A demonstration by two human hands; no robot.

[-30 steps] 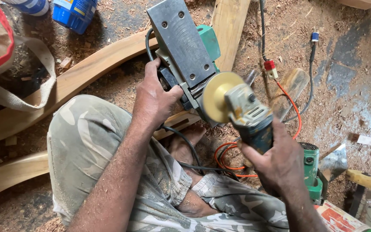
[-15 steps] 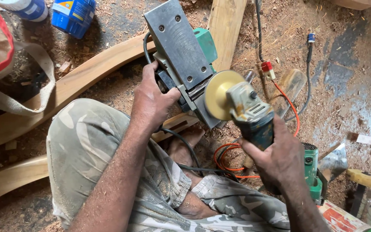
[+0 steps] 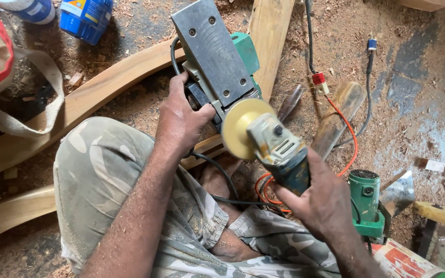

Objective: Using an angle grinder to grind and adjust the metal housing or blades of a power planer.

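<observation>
In the middle of the view, above a lap in camouflage shorts (image 3: 104,175): left hand (image 3: 181,121) wrapped tight round the handle of an electric planer (image 3: 212,51), fingers curled under the body, thumb on the near side. Planer turned sole-up, grey metal plate facing the camera, green housing showing along its far edge, black cord (image 3: 217,175) looping down from it across the lap. Right hand (image 3: 323,203) clenched round the dark body of an angle grinder (image 3: 271,149), fingers closed on the barrel, grey gear head pointing up and left. Yellowish sanding disc (image 3: 235,126) of the grinder set on edge against the near end of the planer's sole, touching or almost touching; exact contact not clear.

Further out, on the sawdust-covered floor (image 3: 413,103): curved wooden piece (image 3: 78,108) running from left toward the planer, a second curved piece (image 3: 11,213) nearer the lower left, a straight plank (image 3: 269,36) behind the planer. Orange cable (image 3: 348,139) coiling beside the right forearm, a green power tool (image 3: 366,201) just right of the right hand, a wooden-handled chisel (image 3: 290,103) beyond the grinder. Blue plastic container (image 3: 86,18) at the top left, cloth bag (image 3: 1,72) with a red edge and strap at the far left.
</observation>
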